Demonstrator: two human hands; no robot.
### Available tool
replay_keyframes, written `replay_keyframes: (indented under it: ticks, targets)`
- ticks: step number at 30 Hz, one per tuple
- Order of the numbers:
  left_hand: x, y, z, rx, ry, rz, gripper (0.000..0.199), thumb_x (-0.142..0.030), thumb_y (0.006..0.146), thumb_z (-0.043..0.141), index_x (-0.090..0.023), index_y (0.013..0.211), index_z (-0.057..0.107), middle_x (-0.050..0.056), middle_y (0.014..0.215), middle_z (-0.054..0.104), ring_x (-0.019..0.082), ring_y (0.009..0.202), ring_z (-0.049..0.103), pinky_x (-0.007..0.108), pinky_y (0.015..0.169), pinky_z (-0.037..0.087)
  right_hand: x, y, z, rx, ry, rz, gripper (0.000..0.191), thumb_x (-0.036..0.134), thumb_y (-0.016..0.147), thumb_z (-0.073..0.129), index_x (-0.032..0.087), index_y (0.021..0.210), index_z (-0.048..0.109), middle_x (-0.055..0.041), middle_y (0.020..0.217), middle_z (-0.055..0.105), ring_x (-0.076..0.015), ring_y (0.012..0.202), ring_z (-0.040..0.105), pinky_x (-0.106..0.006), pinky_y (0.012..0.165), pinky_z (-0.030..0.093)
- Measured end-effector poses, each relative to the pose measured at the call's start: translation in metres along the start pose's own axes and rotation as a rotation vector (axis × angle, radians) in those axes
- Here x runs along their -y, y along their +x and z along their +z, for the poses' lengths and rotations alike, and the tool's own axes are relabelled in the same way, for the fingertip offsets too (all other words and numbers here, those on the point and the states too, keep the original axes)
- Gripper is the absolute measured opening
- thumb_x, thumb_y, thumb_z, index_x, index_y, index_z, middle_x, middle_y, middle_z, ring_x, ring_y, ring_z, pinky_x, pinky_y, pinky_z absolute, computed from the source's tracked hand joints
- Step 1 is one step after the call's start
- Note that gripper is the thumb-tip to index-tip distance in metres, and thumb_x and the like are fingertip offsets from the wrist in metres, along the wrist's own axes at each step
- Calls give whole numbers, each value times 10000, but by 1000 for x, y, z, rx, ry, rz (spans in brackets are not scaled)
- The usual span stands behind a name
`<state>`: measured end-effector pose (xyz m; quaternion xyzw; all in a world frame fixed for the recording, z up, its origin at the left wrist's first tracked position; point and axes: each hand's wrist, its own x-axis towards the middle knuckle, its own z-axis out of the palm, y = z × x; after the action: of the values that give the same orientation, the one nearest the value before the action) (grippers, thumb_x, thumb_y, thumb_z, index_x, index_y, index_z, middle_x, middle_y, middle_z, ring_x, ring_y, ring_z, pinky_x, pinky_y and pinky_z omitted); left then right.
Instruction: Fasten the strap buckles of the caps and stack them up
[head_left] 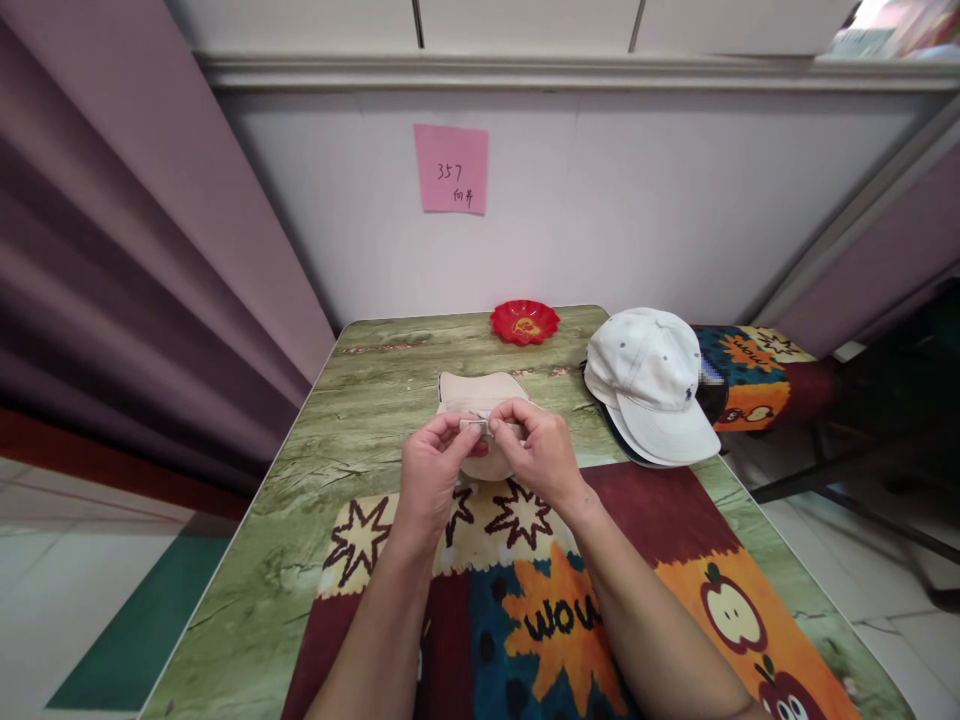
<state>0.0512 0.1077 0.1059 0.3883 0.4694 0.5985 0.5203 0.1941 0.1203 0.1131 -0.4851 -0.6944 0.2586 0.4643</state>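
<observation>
A beige cap (484,388) lies on the table in front of me, partly covered by my hands. Its narrow pale strap (472,427) runs between my fingers, with a small fastening at the middle that is too small to make out. My left hand (435,465) pinches the strap's left part between thumb and fingers. From the other side, my right hand (541,455) pinches the strap close to the fastening. The fingertips of both hands almost meet. To the right of my right hand sits a stack of caps, with a white cap (649,375) on top.
A red scalloped dish (525,322) stands at the table's back edge. A colourful printed mat (525,600) lies under my forearms on the green wood-patterned table (300,480). Behind is a white wall with a pink note (451,170); a purple curtain (150,220) hangs left.
</observation>
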Motion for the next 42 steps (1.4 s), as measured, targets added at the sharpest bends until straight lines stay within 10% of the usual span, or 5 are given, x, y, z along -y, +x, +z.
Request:
replay_keyframes:
  ticks: [42]
  targets:
    - [-4,4,-9,25,-15,-26,257,-303,657,829,-139,811,705,3,698,668,117,598,602,253,638,504,-8,6,-10,76,33,-39,135,225,850,597,211,769,704,5,767,718,-143,709,624,-236,628,415]
